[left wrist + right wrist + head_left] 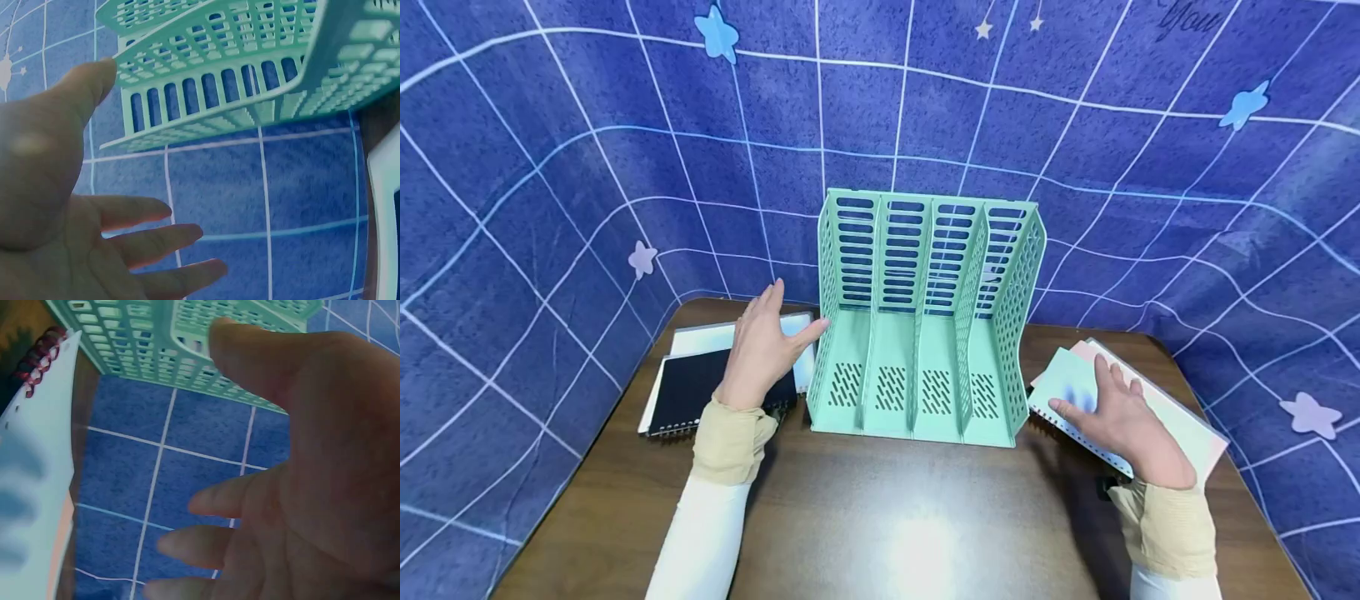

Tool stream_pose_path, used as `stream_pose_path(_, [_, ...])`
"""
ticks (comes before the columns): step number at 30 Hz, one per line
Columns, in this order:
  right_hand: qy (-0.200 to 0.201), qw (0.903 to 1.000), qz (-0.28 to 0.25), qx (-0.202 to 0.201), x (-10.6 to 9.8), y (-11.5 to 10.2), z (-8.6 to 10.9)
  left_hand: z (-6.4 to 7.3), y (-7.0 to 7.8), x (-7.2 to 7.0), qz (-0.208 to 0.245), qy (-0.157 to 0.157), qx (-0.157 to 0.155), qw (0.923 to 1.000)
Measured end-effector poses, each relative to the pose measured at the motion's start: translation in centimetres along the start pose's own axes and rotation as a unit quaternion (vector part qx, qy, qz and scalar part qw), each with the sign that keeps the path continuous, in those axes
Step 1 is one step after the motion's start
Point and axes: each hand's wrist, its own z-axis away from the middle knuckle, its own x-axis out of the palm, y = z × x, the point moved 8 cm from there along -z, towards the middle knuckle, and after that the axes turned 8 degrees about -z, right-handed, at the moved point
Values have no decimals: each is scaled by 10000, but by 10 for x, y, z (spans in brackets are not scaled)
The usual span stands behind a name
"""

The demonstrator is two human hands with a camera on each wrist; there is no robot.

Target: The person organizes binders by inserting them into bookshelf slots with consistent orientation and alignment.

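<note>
A mint-green file organizer (891, 333) with upright dividers stands on the table between my hands. My left hand (763, 346) is spread above a stack of notebooks, the black spiral notebook (692, 392) uppermost, its thumb toward the organizer's left side. Nothing lies in its fingers. On the right, my right hand (1131, 421) hovers with fingers extended over a pale green spiral notebook (1063, 379), casting a shadow on its cover. Pink and white notebooks (1180, 408) show beneath and beside it. In the right wrist view the palm is bare and the spiral binding (44, 359) shows at left.
The brown wooden table (850, 517) carries everything, with a bright glare patch near its front. A blue grid-patterned cloth (775, 108) with stars hangs behind and along both sides. White-edged notebooks (703, 337) stick out behind the black one.
</note>
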Motion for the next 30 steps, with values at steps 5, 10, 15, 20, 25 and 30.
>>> stream_pose_path(5, [-281, 9991, 290, 125, 13, 7, -4, -8, 7, 8, 482, 255, -205, 9983])
stream_pose_path(10, [-384, 9979, 496, 151, 23, 9, -10, -15, 14, 15, 743, 360, -552, 9951])
stream_pose_path(15, [-532, 9970, 542, 167, 29, 13, -16, -26, 19, 23, 926, 507, -769, 9914])
stream_pose_path(20, [-672, 9955, 617, 261, 33, 17, -21, -33, 22, 27, 1104, 734, -854, 9875])
stream_pose_path(25, [-799, 9944, 671, 180, 42, 19, -23, -36, 22, 34, 1251, 686, -947, 9852])
stream_pose_path(30, [-854, 9939, 700, -8, 47, 17, -23, -38, 20, 34, 1289, 935, -911, 9830])
